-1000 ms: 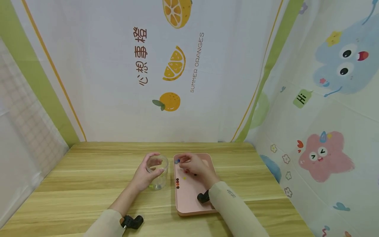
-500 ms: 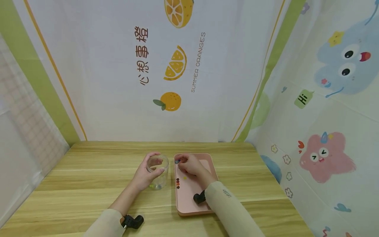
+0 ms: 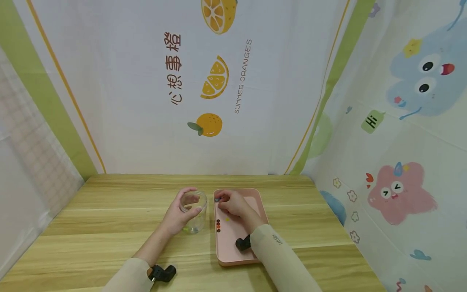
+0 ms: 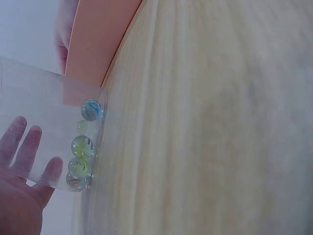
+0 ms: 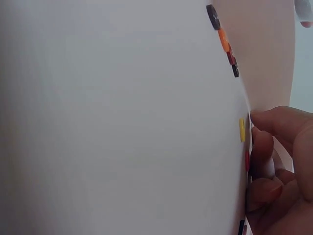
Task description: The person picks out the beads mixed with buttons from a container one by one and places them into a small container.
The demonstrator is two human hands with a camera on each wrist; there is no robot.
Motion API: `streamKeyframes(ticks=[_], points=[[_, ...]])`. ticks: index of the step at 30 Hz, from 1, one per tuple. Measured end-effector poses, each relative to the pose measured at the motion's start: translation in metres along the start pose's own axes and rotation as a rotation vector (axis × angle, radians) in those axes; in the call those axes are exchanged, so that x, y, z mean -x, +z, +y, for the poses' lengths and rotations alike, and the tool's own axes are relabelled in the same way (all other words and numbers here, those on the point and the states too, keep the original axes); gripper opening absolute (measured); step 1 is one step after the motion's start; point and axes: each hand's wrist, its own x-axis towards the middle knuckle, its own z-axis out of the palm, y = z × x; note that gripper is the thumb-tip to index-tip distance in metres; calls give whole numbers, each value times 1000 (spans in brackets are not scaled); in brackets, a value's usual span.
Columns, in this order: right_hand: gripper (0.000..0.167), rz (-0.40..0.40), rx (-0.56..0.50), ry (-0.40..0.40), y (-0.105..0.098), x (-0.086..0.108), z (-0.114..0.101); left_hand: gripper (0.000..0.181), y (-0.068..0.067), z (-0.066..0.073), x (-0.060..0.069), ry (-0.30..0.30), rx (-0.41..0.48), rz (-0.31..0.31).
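My left hand [image 3: 176,217] grips a clear jar [image 3: 198,222] near its rim, fingers and thumb around it. The jar stands upright on the table, with several glass marbles [image 4: 82,147] at its bottom. My right hand [image 3: 235,203] is at the far left corner of a pink tray [image 3: 230,245], fingers curled and fingertips low by small blue pieces [image 3: 217,199]. Whether they pinch one is hidden. Along the tray's left side runs a row of dark and orange button-like discs [image 3: 218,226]. A yellow disc [image 5: 242,129] and a red disc [image 5: 247,161] lie by the right fingers.
Both hands work over a wood-grain table [image 3: 124,227]. Printed cloth [image 3: 146,142] hangs behind it, and another printed cloth [image 3: 357,162] borders the right side. A black wrist camera [image 3: 164,273] is strapped to the left wrist, and another [image 3: 243,244] to the right.
My right hand has moved a little left toward the blue pieces and lowered. Red and dark pieces that showed under it are now covered. The left hand and jar have stayed put.
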Motion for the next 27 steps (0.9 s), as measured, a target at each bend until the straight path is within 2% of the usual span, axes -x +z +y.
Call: streamKeyframes(ticks=[27], points=[[11,32,67,9,3,-2,3,65,0,3,1,-10,-6,8]])
